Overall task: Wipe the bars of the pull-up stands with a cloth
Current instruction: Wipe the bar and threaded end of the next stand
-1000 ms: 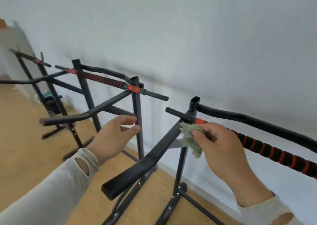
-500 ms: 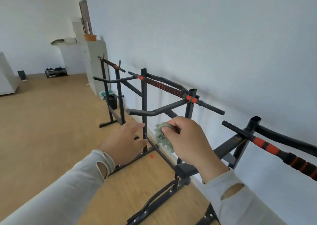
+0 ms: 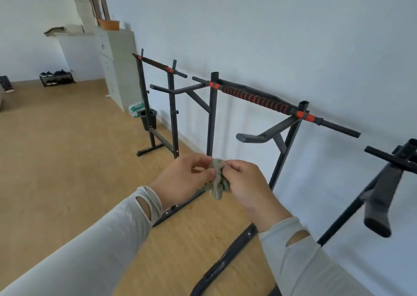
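Note:
A crumpled grey-green cloth (image 3: 217,180) hangs between my two hands, in front of the stands and touching no bar. My left hand (image 3: 182,178) pinches its left side, and my right hand (image 3: 246,183) pinches its right side. Three black pull-up stands line the white wall. The middle stand (image 3: 284,147) carries a bar (image 3: 259,99) wrapped in black and red grip. The far stand (image 3: 171,106) is to the left. The nearest stand (image 3: 383,189) is at the right edge, with its padded arm hanging towards me.
Black floor feet of the stands (image 3: 228,257) run across the wooden floor under my arms. A black bucket (image 3: 149,118) and a green-white pack (image 3: 135,108) sit by the far stand. A grey cabinet (image 3: 117,65) stands against the wall; a shoe rack (image 3: 56,78) is far left.
My right hand left the nearest stand's bar with the cloth. My view swung left along the row, and my left hand came up and took hold of the cloth too.

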Demonstrator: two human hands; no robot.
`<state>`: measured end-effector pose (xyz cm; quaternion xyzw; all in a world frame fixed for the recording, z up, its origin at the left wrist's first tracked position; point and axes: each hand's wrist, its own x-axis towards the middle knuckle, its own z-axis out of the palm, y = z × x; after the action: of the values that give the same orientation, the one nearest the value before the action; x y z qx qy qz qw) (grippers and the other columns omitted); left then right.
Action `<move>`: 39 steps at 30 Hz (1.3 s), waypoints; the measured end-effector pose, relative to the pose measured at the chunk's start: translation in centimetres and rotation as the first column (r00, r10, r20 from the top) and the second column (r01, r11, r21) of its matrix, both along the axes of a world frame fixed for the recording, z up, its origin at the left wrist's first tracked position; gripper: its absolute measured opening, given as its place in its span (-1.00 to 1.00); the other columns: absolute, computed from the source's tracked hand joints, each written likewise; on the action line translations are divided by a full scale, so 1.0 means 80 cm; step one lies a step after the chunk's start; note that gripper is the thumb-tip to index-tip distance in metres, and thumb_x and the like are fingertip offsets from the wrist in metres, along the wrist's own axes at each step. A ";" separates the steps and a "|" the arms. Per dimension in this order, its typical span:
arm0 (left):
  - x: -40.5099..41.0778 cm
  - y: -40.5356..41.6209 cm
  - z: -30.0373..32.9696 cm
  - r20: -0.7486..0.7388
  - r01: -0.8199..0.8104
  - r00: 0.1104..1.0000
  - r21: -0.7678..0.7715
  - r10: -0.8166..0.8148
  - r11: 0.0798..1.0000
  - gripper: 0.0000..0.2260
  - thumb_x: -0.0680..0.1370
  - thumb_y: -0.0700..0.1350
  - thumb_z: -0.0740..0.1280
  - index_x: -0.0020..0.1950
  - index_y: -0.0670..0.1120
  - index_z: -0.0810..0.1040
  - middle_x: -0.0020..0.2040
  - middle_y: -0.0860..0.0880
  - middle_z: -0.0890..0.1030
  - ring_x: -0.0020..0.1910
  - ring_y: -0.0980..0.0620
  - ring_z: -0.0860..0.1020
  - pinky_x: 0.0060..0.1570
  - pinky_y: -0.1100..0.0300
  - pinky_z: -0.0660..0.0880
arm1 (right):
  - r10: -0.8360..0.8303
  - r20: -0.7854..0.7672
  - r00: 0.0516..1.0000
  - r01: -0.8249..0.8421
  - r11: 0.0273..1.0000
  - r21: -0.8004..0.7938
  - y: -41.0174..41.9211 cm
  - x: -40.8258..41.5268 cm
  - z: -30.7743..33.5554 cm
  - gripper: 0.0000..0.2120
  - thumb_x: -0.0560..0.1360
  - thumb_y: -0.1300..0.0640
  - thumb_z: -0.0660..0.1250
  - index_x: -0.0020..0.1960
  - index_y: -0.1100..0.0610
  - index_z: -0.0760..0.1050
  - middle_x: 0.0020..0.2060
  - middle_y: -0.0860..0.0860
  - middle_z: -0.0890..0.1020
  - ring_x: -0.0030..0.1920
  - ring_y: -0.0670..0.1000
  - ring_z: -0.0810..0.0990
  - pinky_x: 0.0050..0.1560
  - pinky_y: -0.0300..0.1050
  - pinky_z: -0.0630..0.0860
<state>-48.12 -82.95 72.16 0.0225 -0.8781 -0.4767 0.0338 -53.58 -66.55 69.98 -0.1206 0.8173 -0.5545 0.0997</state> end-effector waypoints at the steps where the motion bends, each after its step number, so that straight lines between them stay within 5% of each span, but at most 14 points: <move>1: 0.005 -0.022 -0.006 0.000 0.014 1.000 0.096 -0.014 0.995 -0.81 0.57 0.02 0.42 0.17 0.12 0.64 0.01 0.16 0.71 -0.05 0.21 0.66 -0.03 0.23 0.59 | 0.001 0.112 0.994 0.010 0.996 -0.093 -0.025 0.006 -0.004 -0.75 0.62 0.06 0.29 -0.10 0.07 0.72 -0.14 0.09 0.75 -0.09 0.11 0.73 -0.01 0.08 0.69; 4: 0.016 -0.086 -0.022 0.042 0.027 0.998 0.275 -0.041 0.961 -0.73 0.50 0.00 0.51 0.19 0.10 0.63 0.01 0.07 0.72 -0.04 0.11 0.68 -0.03 0.20 0.60 | 0.065 0.435 0.898 0.144 0.892 -0.429 -0.087 0.017 -0.007 -0.73 0.67 0.20 0.22 0.02 0.18 0.71 -0.01 0.22 0.74 -0.04 0.16 0.76 -0.05 0.12 0.71; 7: 0.024 -0.128 -0.035 0.042 -0.077 0.997 0.382 0.066 0.921 -0.86 0.50 -0.09 0.52 -0.02 -0.05 0.61 -0.20 -0.03 0.69 -0.24 0.05 0.63 -0.24 0.16 0.57 | 0.137 0.552 0.823 0.235 0.801 -0.550 -0.128 0.025 -0.008 -0.63 0.71 0.04 0.18 0.24 0.30 0.58 0.05 0.25 0.74 -0.07 0.18 0.75 -0.22 0.05 0.67; 11: 0.025 -0.155 -0.049 0.068 -0.151 0.989 0.389 0.134 0.909 -0.83 0.48 -0.13 0.53 -0.15 -0.06 0.54 -0.22 -0.19 0.68 -0.30 -0.06 0.61 -0.27 0.04 0.58 | 0.173 0.464 0.869 0.058 0.894 -0.444 -0.161 0.021 -0.017 -0.34 0.55 -0.33 0.30 0.28 0.24 0.57 0.10 0.24 0.72 0.08 0.24 0.73 0.09 0.19 0.64; 15: 0.016 -0.181 -0.052 0.199 -0.234 0.970 0.645 0.136 0.728 -0.93 0.58 -0.17 0.38 -0.08 -0.09 0.53 -0.13 -0.16 0.67 -0.17 -0.05 0.65 -0.15 0.10 0.59 | 0.023 0.266 0.964 0.045 0.968 -0.246 -0.186 0.006 -0.026 -0.81 0.58 0.00 0.44 0.07 0.11 0.67 -0.08 0.07 0.78 -0.02 0.14 0.76 0.20 0.24 0.63; 24: -0.067 -0.220 -0.046 0.164 -0.314 0.946 0.686 0.280 0.657 -0.74 0.61 -0.04 0.36 0.13 -0.23 0.56 0.00 -0.23 0.71 -0.05 -0.15 0.69 0.03 -0.05 0.63 | 0.176 0.491 0.853 0.214 0.740 -0.638 -0.224 -0.070 -0.052 -0.57 0.54 0.00 0.42 0.30 0.25 0.58 0.15 0.18 0.72 0.19 0.18 0.70 0.12 0.06 0.62; 27: -0.099 -0.223 -0.034 0.193 -0.313 0.947 0.744 0.258 0.590 -0.76 0.63 -0.06 0.33 0.16 -0.23 0.55 0.05 -0.25 0.70 0.05 -0.20 0.69 0.05 -0.05 0.63 | 0.057 0.396 0.917 0.201 0.790 -0.579 -0.229 -0.092 -0.054 -0.78 0.67 0.10 0.29 0.29 0.03 0.58 0.06 0.06 0.75 0.09 0.08 0.74 0.19 0.11 0.63; 29: -0.116 -0.227 -0.023 0.214 -0.307 0.950 0.782 0.228 0.543 -0.74 0.64 -0.08 0.32 0.21 -0.23 0.53 0.09 -0.26 0.69 0.08 -0.22 0.68 0.08 -0.07 0.63 | 0.048 0.270 0.962 0.113 0.829 -0.548 -0.225 -0.103 -0.058 -0.67 0.69 0.25 0.21 0.25 -0.08 0.61 0.08 0.01 0.74 0.09 0.07 0.73 0.18 0.11 0.64; 31: -0.132 -0.230 -0.013 0.230 -0.305 0.951 0.810 0.207 0.502 -0.82 0.64 -0.09 0.32 0.13 -0.20 0.54 -0.08 -0.18 0.73 -0.12 -0.10 0.73 -0.19 0.07 0.66 | 0.077 0.142 0.987 0.003 0.869 -0.495 -0.222 -0.109 -0.055 -0.53 0.64 0.36 0.24 0.19 -0.19 0.65 0.16 -0.06 0.71 0.09 0.10 0.72 0.16 0.16 0.66; 35: -0.161 -0.230 -0.004 0.286 -0.326 0.945 0.817 0.158 0.475 -0.80 0.65 -0.09 0.31 0.15 -0.21 0.54 -0.22 -0.12 0.71 -0.32 0.01 0.69 -0.42 0.22 0.58 | 0.086 -0.122 0.989 -0.121 0.939 -0.321 -0.223 -0.125 -0.049 -0.59 0.58 0.30 0.43 0.20 -0.19 0.62 0.16 -0.12 0.70 0.16 -0.09 0.68 0.22 -0.05 0.63; 39: -0.186 -0.246 -0.013 0.318 -0.325 0.942 0.777 0.109 0.539 -0.71 0.64 0.00 0.31 0.21 -0.20 0.55 -0.09 -0.12 0.71 -0.21 0.01 0.68 -0.32 0.19 0.61 | -0.005 -0.131 0.991 -0.036 0.950 -0.310 -0.224 -0.142 -0.029 -0.77 0.60 0.07 0.41 -0.14 -0.20 0.72 -0.23 -0.15 0.73 -0.17 -0.19 0.67 -0.08 -0.22 0.60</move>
<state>-63.03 -102.60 71.16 0.2003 -0.5435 -0.8148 -0.0240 -64.93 -84.45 67.65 -0.1770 0.7235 -0.6666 0.0303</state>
